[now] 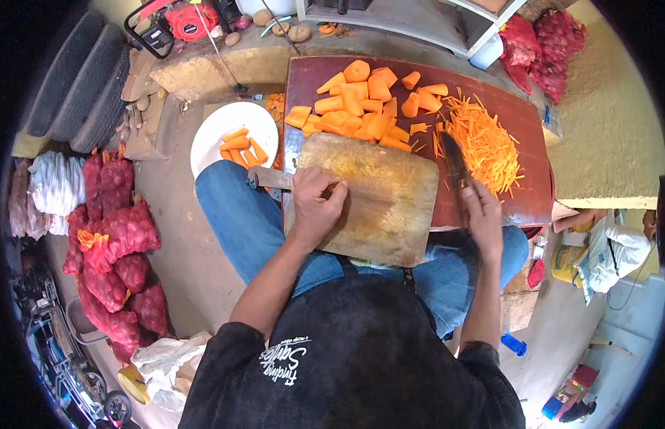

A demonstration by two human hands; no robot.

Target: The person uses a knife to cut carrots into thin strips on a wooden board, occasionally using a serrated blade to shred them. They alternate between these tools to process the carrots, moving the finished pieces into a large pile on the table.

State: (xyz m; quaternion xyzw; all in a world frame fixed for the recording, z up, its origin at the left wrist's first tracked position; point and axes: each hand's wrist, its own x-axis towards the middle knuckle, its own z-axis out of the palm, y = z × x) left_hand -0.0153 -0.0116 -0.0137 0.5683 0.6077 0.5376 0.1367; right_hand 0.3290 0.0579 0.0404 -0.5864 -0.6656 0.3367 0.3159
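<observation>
My right hand is wrapped round a knife, its dark blade pointing away from me beside a heap of shredded carrot. A worn wooden cutting board with a handle at its left lies across the near edge of the dark red table, over my lap. On the board's left part rests my left hand, its fingers curled in; whatever they hold, if anything, is hidden. Beyond the board lie several peeled carrot pieces. To the left, a white basin has a few carrot pieces in it.
Red mesh sacks are piled on the floor at left, near stacked tyres. A red machine stands on the ledge at the back. More red sacks sit at back right. Another person is at the far right.
</observation>
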